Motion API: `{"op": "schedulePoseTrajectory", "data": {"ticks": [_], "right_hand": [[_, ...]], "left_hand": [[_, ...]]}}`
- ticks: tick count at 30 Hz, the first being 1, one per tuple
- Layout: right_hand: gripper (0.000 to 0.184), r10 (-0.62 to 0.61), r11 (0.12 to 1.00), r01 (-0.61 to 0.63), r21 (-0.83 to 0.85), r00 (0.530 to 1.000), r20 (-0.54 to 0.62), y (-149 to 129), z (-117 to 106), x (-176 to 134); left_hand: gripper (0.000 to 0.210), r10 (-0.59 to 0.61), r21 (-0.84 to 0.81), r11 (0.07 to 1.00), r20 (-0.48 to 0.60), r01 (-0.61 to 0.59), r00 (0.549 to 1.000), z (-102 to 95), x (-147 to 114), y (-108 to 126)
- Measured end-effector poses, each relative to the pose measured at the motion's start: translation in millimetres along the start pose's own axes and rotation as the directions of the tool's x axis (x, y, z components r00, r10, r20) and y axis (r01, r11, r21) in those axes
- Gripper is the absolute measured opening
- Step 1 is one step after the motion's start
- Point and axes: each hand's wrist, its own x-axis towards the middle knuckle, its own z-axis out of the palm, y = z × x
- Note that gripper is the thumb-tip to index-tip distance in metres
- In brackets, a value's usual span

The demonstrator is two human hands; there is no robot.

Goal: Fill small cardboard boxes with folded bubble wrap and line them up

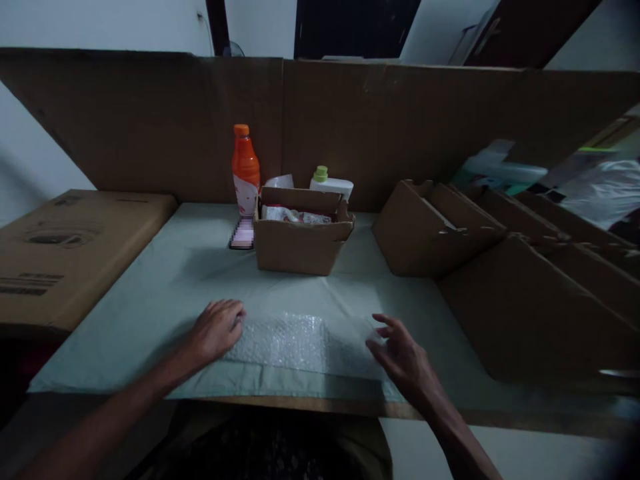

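A strip of clear bubble wrap (pixel 285 343) lies flat on the pale green cloth near the front edge of the table. At its left end is my left hand (pixel 217 330), with fingers curled together over the wrap's edge. My right hand (pixel 403 353) hovers by the strip's right end, thumb and fingers apart with a gap between them. The right end of the wrap looks thinner and slightly blurred, so whether the right fingertips touch it is hard to see.
Beyond the wrap stands an open cardboard box (pixel 295 250) with packets inside. Behind it are an orange bottle (pixel 245 163) and a white bottle with a green cap (pixel 333 183). A phone (pixel 242 233) lies beside the box. Cardboard bins (pixel 420 233) line the right; a large carton (pixel 85 247) sits left.
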Motion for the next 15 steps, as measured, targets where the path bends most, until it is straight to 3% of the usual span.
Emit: {"op": "schedulePoseTrajectory", "data": {"ticks": [3,6,8,12,15], "right_hand": [[0.064,0.037,0.947,-0.099,0.306,0.979,0.201,-6,11,-60],[0.051,0.060,0.789,-0.269,0.552,0.928,0.367,-9,38,-118],[0.042,0.078,0.697,-0.370,0.614,0.890,0.449,-11,53,-145],[0.034,0.005,0.733,-0.329,0.596,0.877,0.480,-21,63,-162],[0.030,-0.073,0.765,-0.268,0.585,0.867,0.494,-29,68,-162]], "left_hand": [[0.024,0.091,0.077,0.993,-0.019,-0.090,0.996,-13.9,32,-4],[0.019,0.250,0.087,0.964,0.008,-0.250,0.968,-14.5,73,14],[0.017,0.340,0.094,0.936,0.014,-0.339,0.940,-9.4,100,33],[0.022,0.420,0.122,0.901,-0.007,-0.417,0.907,4.4,133,66],[0.032,0.415,0.143,0.905,-0.078,-0.402,0.907,9.9,132,74]]}}
